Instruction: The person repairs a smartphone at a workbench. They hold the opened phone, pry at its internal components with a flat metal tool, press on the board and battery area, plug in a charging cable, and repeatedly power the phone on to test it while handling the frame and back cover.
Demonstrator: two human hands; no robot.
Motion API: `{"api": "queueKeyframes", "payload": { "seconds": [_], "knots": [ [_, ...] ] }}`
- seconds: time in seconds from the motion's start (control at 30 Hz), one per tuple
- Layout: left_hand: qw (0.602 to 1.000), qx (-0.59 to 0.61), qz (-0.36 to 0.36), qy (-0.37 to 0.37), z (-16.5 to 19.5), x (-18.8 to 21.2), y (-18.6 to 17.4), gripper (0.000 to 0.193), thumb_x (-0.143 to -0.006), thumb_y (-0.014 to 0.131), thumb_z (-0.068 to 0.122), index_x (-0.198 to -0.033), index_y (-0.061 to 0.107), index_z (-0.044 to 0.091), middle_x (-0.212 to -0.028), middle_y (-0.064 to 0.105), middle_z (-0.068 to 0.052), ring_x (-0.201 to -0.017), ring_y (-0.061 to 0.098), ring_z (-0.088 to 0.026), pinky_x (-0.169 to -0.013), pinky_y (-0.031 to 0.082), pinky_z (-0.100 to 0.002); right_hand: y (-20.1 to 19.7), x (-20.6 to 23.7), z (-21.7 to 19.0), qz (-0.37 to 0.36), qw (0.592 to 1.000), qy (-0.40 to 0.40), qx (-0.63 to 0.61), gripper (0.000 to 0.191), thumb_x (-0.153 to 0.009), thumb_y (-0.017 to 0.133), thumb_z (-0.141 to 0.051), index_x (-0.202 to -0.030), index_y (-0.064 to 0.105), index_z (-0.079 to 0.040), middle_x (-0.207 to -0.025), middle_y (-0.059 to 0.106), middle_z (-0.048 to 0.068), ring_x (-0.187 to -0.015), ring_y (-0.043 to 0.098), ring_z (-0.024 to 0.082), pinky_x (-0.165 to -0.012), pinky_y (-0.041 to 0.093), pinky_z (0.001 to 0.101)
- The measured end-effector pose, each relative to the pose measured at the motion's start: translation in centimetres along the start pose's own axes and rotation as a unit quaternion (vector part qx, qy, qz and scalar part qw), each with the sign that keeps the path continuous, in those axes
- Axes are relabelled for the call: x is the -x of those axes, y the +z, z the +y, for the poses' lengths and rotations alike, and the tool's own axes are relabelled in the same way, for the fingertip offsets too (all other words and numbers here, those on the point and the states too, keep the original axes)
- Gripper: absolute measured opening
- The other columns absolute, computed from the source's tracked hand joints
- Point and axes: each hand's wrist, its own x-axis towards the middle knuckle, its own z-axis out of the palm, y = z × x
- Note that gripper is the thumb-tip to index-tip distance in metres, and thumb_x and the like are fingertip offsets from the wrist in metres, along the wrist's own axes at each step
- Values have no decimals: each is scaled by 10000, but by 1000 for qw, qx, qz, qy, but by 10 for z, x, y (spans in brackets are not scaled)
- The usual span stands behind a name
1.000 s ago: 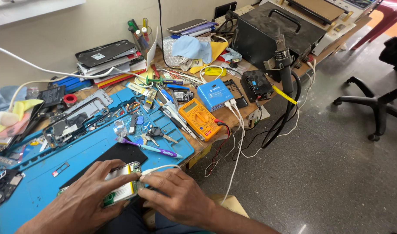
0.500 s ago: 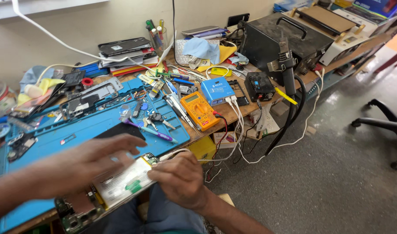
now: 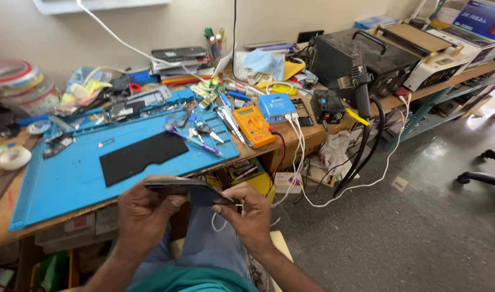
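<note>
Phone [image 3: 185,187], seen edge-on with its face hidden, is clasped by left hand [image 3: 145,213] and right hand [image 3: 250,213].

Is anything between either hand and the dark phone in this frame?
Nothing visible. The left hand and right hand both grip the dark phone directly, edge-on above the lap, just off the front edge of the blue work mat. A white cable hangs below it.
</note>
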Motion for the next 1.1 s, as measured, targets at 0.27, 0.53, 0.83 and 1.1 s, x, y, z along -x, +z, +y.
{"api": "queueKeyframes", "payload": {
  "seconds": [0.27,0.53,0.83,1.1],
  "knots": [
    [997,41,50,-46,-18,-5,15,186,-903,770,40,-1080,738,-11,-778,718,-46,-601,539,-26,-487,376,-208,-9,-7,16,-73,987,28,137,233,-874,839,-78,-1080,756,-7,-964,773,57,-884,701,87,-799,564,260],
    [995,87,24,-40,-18,-39,30,242,-933,713,46,-1167,692,-8,-984,742,-60,-888,664,-66,-776,561,-229,-18,-15,38,-77,989,105,75,183,-882,816,-118,-1034,775,-26,-910,786,20,-818,695,66,-753,569,254],
    [990,128,32,-40,-36,-61,34,199,-950,702,16,-1142,688,-33,-998,744,-71,-911,670,-79,-832,548,-238,-24,-22,58,-76,984,154,41,207,-895,809,-128,-1058,746,-16,-930,778,27,-840,698,70,-774,571,252],
    [986,159,14,-57,-59,-86,44,230,-923,720,41,-1143,699,-22,-1007,751,-43,-894,671,-61,-819,540,-224,-31,-28,80,-37,986,156,-42,213,-904,785,-88,-1083,710,-1,-991,766,35,-898,691,79,-817,568,248]
  ]
}}
